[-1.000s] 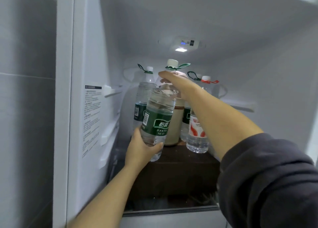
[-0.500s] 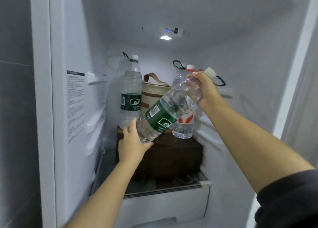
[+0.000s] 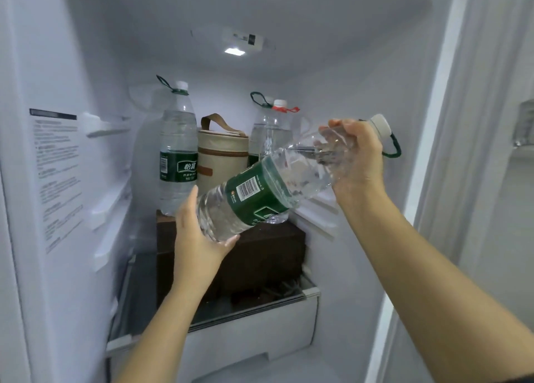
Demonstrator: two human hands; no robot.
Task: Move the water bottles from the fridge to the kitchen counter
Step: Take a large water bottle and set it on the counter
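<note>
A large clear water bottle with a green label [image 3: 260, 192] is tilted, cap pointing right, in front of the open fridge. My left hand [image 3: 199, 232] cups its base from below. My right hand [image 3: 355, 154] grips its neck just below the white cap. Inside, a second green-label bottle [image 3: 177, 151] stands upright at the left on a dark brown box [image 3: 268, 252]. A red-capped bottle [image 3: 277, 128] and another bottle with a green loop behind it stand at the right, partly hidden by the held bottle.
A beige cylindrical bag with a brown handle [image 3: 222, 157] stands between the bottles. Below the box is a glass shelf and a white drawer [image 3: 248, 330]. The fridge's left wall carries a text sticker [image 3: 57, 174]. The fridge's right frame [image 3: 427, 151] is close to my right hand.
The bottle has come off the brown box, tipped from upright to nearly lying, and moved out and to the right. My right hand moved right with its neck.
</note>
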